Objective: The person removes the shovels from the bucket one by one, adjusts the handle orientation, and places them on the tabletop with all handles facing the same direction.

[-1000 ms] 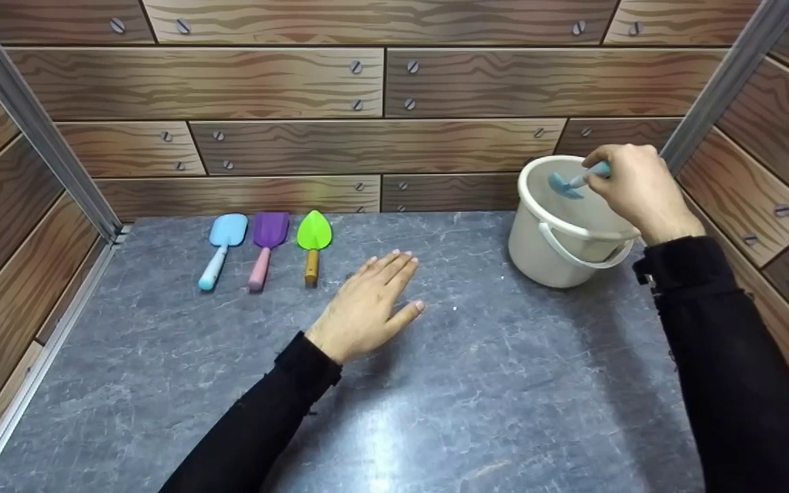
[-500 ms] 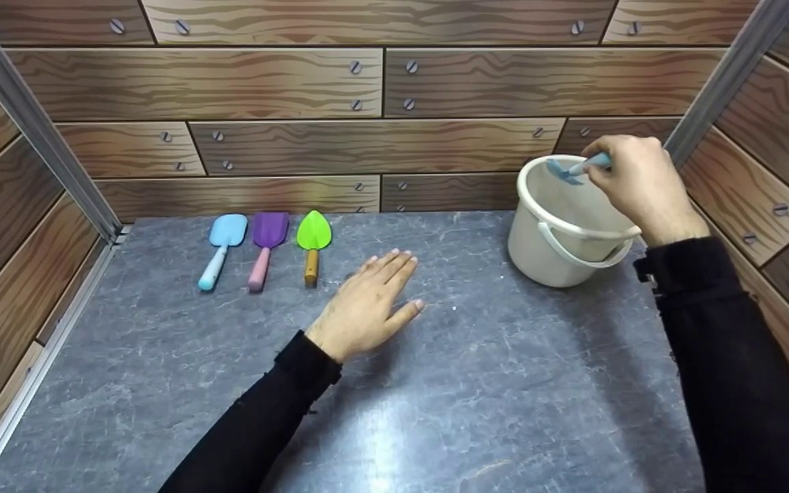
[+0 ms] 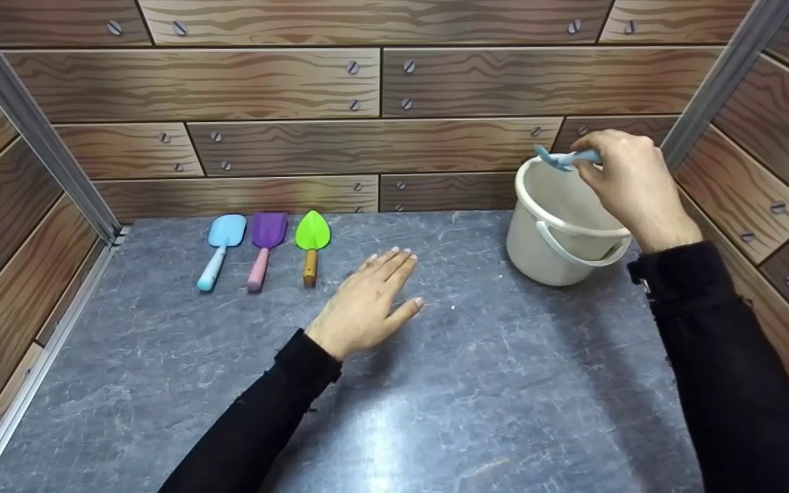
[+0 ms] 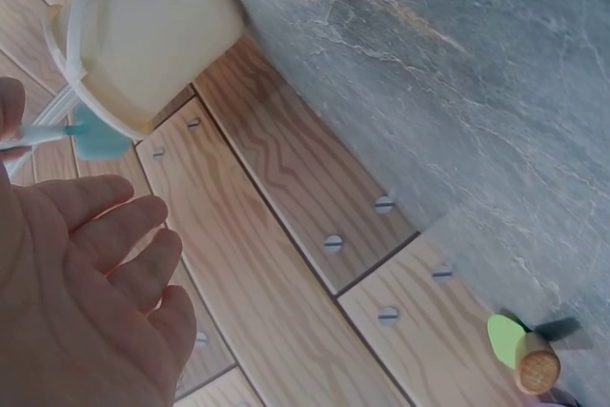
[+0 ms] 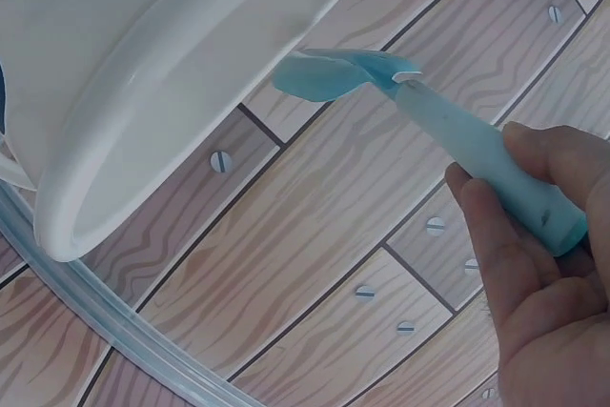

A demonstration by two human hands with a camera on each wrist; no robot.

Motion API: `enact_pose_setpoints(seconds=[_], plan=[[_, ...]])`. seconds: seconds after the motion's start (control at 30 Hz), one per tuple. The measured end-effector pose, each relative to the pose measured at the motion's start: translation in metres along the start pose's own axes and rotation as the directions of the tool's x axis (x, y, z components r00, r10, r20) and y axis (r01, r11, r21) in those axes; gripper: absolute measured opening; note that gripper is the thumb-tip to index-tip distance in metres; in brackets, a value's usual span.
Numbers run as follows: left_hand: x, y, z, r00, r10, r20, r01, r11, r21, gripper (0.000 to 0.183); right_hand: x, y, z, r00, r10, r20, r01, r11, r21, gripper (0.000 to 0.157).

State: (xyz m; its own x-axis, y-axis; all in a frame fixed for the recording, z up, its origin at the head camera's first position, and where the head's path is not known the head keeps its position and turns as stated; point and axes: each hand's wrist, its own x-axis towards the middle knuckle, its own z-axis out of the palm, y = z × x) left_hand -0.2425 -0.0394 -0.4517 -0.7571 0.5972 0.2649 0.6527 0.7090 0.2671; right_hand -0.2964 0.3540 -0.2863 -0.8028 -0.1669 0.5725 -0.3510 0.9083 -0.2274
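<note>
My right hand point(image 3: 634, 181) pinches the pale handle of a small teal garden hand tool with a curved blade point(image 5: 329, 75), thumb on one side and fingertips on the other. The tool is held level with the top of a white bucket point(image 3: 545, 250), and its blade overlaps the far rim in the head view. My left hand point(image 3: 366, 301) is held palm down over the middle of the table, fingers straight, holding nothing. Nearest to it lies a green trowel point(image 3: 312, 233) with a brown handle. Left of that are a purple shovel point(image 3: 269, 231) with a pink handle and a light-blue shovel point(image 3: 227, 231).
The bucket stands at the back right of the grey marbled table point(image 3: 477, 397), its handle point(image 3: 569, 253) hanging down in front. Wood-patterned walls point(image 3: 285, 82) enclose the back and both sides, with metal posts point(image 3: 709, 75) at the corners.
My right hand has risen slightly with the garden tool, lifting its blade from inside the bucket's mouth up to the far rim. The left hand has stayed in place.
</note>
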Motion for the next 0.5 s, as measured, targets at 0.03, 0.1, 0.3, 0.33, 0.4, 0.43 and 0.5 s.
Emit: enact_pose_setpoints(seconds=[0.03,0.1,0.3,0.33,0.4,0.43,0.5], plan=[[0.0,0.0,-0.001,1.0,-0.003,0.0,0.003,1.0,-0.008,0.077,-0.001,-0.001,0.0,1.0,-0.007,-0.007,0.007,1.0,0.002,0.019],[0.0,0.0,-0.002,1.0,-0.009,-0.001,0.009,1.0,-0.022,0.077,-0.001,-0.004,0.001,1.0,-0.021,-0.015,0.021,1.0,0.003,0.019],[-0.001,0.0,-0.003,1.0,-0.013,0.002,0.013,0.999,-0.031,0.078,-0.004,-0.009,0.003,0.997,-0.069,-0.034,0.069,0.998,0.004,0.017],[-0.001,-0.001,-0.003,1.0,-0.013,0.003,0.013,0.999,-0.03,0.078,-0.004,-0.01,0.003,0.996,-0.079,-0.04,0.079,0.997,0.004,0.016],[-0.001,-0.001,-0.002,1.0,-0.013,0.006,0.013,1.0,-0.028,0.078,-0.005,-0.011,0.004,0.993,-0.1,-0.055,0.1,0.995,0.008,0.017],[-0.001,-0.001,-0.002,1.0,-0.013,0.007,0.013,1.0,-0.026,0.078,-0.006,-0.011,0.004,0.992,-0.11,-0.061,0.11,0.994,0.01,0.017],[-0.001,-0.002,-0.002,1.0,-0.011,0.001,0.011,1.0,-0.029,0.078,-0.007,-0.012,0.005,0.99,-0.125,-0.072,0.126,0.992,0.016,0.018]])
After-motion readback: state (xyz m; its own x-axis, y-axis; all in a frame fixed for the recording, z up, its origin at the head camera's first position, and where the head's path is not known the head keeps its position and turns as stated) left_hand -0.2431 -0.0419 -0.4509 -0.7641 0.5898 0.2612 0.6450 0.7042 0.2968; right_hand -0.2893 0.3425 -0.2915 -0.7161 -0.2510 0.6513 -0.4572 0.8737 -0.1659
